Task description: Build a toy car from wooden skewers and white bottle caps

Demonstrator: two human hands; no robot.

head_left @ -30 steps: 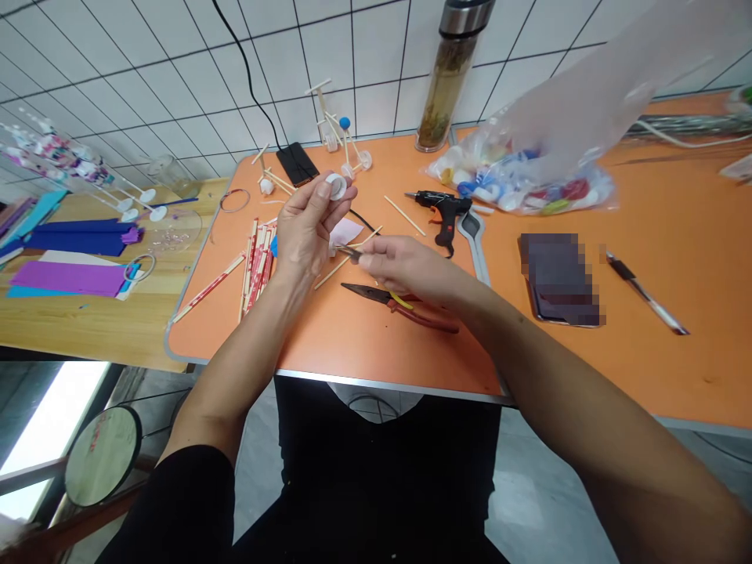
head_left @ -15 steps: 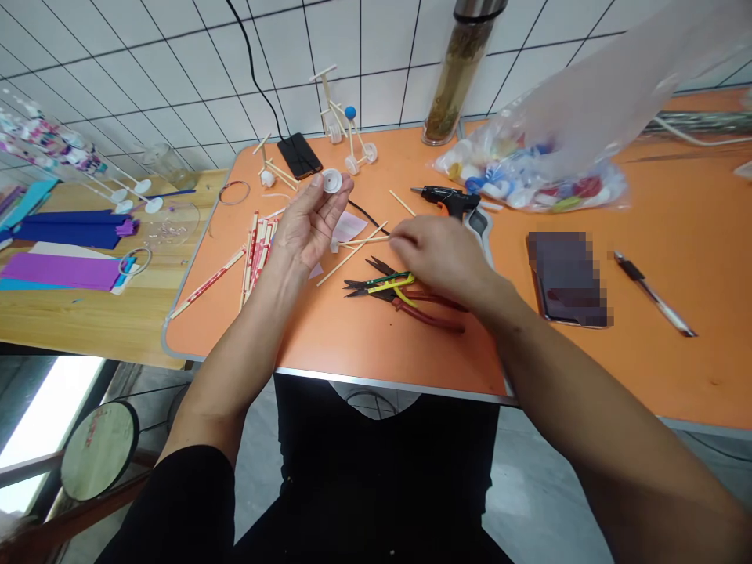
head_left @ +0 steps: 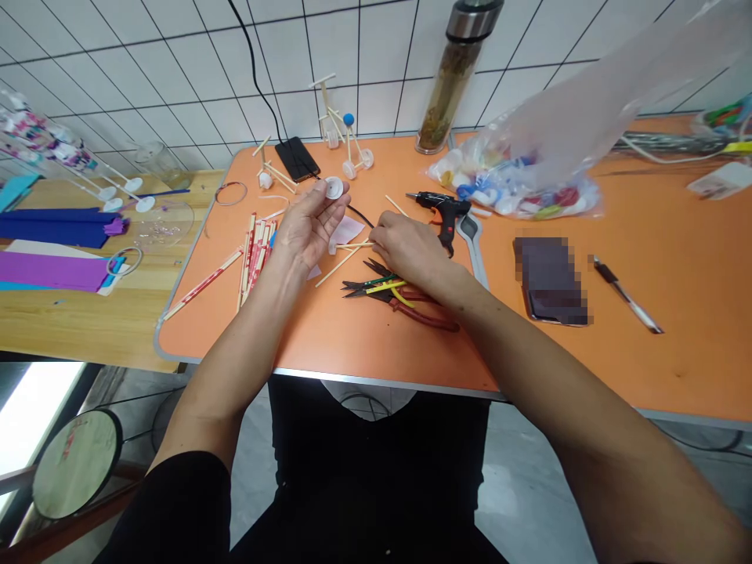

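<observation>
My left hand [head_left: 309, 227] is raised palm-up over the orange table [head_left: 352, 337] and pinches a small white bottle cap [head_left: 334, 188] at its fingertips. My right hand [head_left: 405, 247] rests on the table with its fingers curled down onto thin wooden sticks [head_left: 346, 254] beside a white paper scrap [head_left: 348, 230]. Just in front of the right hand lie small snips with yellow and green handles [head_left: 376, 284] and red-handled pliers [head_left: 426, 312]. Whether the right fingers grip a stick is hidden.
A black glue gun [head_left: 443, 210], a plastic bag of coloured caps [head_left: 517, 192], a bottle [head_left: 452, 74], a dark phone [head_left: 549, 278] and a pen [head_left: 626, 295] lie right. Wrapped chopsticks [head_left: 255, 258] and a stick model [head_left: 344, 133] lie left and behind. A wooden table [head_left: 76, 305] holds coloured sheets.
My right hand laid the snips on the table by the pliers, then moved left to the sticks. My left hand keeps holding the cap, slightly lower.
</observation>
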